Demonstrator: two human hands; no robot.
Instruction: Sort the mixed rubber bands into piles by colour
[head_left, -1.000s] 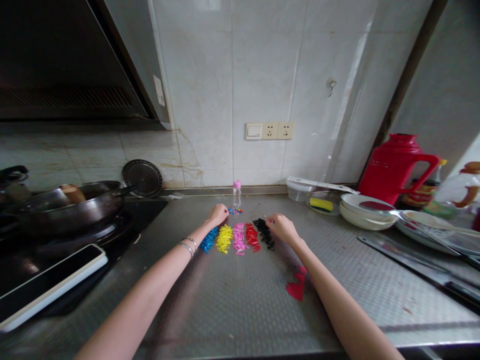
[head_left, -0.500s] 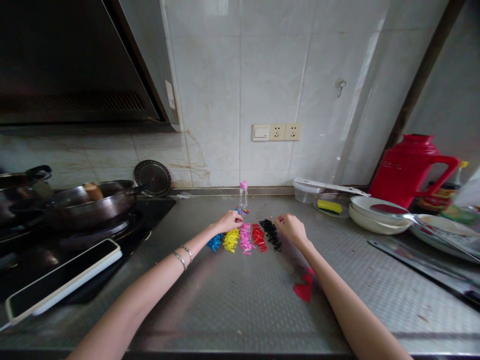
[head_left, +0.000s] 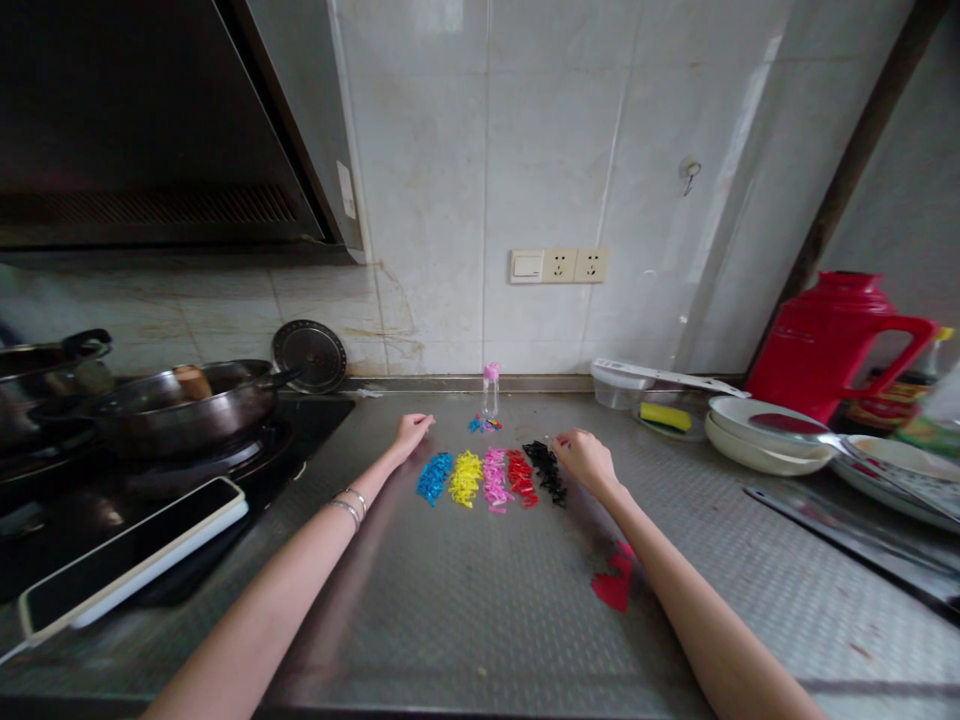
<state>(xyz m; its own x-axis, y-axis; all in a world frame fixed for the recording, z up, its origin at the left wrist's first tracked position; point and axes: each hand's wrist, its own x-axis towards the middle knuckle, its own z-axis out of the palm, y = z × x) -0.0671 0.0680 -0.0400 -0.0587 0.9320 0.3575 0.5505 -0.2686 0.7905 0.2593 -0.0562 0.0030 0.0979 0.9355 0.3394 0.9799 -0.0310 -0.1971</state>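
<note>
Small plastic bits lie sorted in a row of piles on the steel counter [head_left: 480,610]: blue [head_left: 434,476], yellow [head_left: 466,477], pink [head_left: 494,478], red [head_left: 521,476] and black [head_left: 547,470]. A little mixed heap [head_left: 484,424] sits behind them, by a tiny clear bottle with a pink cap [head_left: 490,389]. My left hand [head_left: 410,433] rests on the counter left of the blue pile, fingers loosely out, holding nothing I can see. My right hand [head_left: 584,459] is curled at the right end of the black pile, fingertips pinched together beside it.
A wok [head_left: 180,405] stands on the black stove at left, with a phone [head_left: 127,560] at the stove's front edge. At right are a red thermos jug [head_left: 832,340], stacked bowls [head_left: 765,430], a sponge [head_left: 666,415] and a long knife [head_left: 847,525]. A red scrap [head_left: 613,583] lies by my right forearm.
My left hand has drawn back from the mixed heap, leftwards to the bare counter beside the blue pile. My right hand stays at the black pile.
</note>
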